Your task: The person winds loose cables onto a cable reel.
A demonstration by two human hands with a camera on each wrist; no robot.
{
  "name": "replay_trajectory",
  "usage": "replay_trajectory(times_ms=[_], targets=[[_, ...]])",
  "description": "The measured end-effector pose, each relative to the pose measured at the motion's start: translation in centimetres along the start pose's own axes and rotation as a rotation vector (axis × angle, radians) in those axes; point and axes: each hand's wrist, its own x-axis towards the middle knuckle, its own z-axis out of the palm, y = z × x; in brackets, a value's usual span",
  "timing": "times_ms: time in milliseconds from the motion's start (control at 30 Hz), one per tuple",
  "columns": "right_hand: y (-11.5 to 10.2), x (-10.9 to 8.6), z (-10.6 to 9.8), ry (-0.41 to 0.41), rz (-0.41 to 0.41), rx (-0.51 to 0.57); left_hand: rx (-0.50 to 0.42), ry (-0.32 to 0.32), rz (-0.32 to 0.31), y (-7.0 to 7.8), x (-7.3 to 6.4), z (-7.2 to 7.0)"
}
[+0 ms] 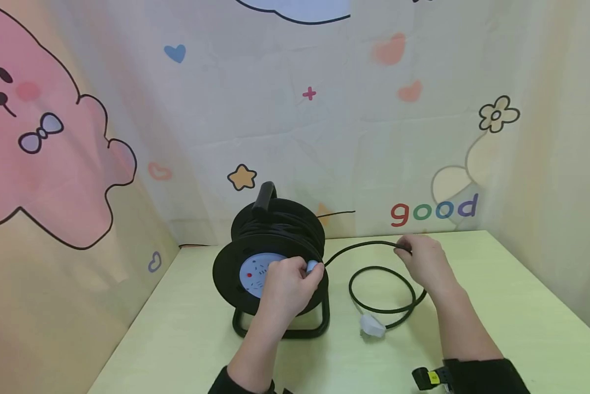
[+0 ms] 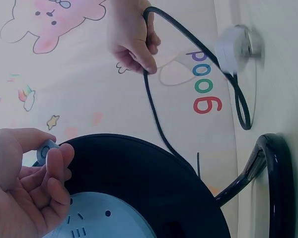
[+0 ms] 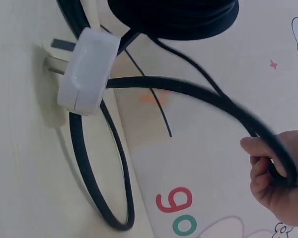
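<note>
A black cable reel (image 1: 226,284) stands upright on its tube stand (image 1: 304,333), with a light-blue socket panel (image 1: 250,271) in its front disc. My left hand (image 1: 287,284) pinches the blue-grey crank knob (image 1: 311,266) near the disc's right edge; the left wrist view shows thumb and fingers around this knob (image 2: 46,150). Black cable (image 1: 361,244) runs from the reel to my right hand (image 1: 425,262), which grips it above the table. Beyond that hand, the cable drops into a loop ending in a white plug (image 1: 372,325) on the table.
The pale yellow-green table (image 1: 511,306) meets a printed cloth backdrop (image 1: 285,120) behind the reel. Black cable turns (image 1: 285,224) are wound on the drum under the reel's carrying handle (image 1: 264,200). A camera (image 1: 425,377) sits at the right sleeve.
</note>
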Motion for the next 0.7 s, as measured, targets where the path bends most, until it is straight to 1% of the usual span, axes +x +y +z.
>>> replay_trajectory(times_ms=[67, 133, 200, 433, 500, 567, 633, 700], targets=[[0.5, -0.2, -0.3, 0.010, 0.040, -0.007, -0.011, -0.004, -0.004, 0.1, 0.0, -0.1], [1.0, -0.4, -0.7, -0.002, 0.085, -0.022, -0.022, -0.008, -0.009, 0.2, 0.0, -0.1], [1.5, -0.5, -1.1, -0.014, 0.110, -0.024, -0.027, -0.011, -0.012, 0.2, 0.0, -0.1], [3.1, -0.6, -2.3, -0.038, 0.068, 0.072, -0.011, 0.000, -0.001, 0.2, 0.1, -0.2], [3.5, -0.7, -2.7, -0.032, 0.090, 0.037, -0.010, 0.003, 0.001, 0.2, 0.1, -0.2], [4.1, -0.9, -3.2, -0.042, 0.137, -0.027, -0.010, 0.001, 0.001, 0.2, 0.1, -0.2], [4.5, -1.1, -3.7, -0.076, 0.184, -0.086, -0.012, -0.004, -0.003, 0.2, 0.0, -0.2], [5.1, -1.3, -4.0, -0.120, 0.194, -0.106, -0.015, -0.009, -0.007, 0.2, -0.1, -0.2]])
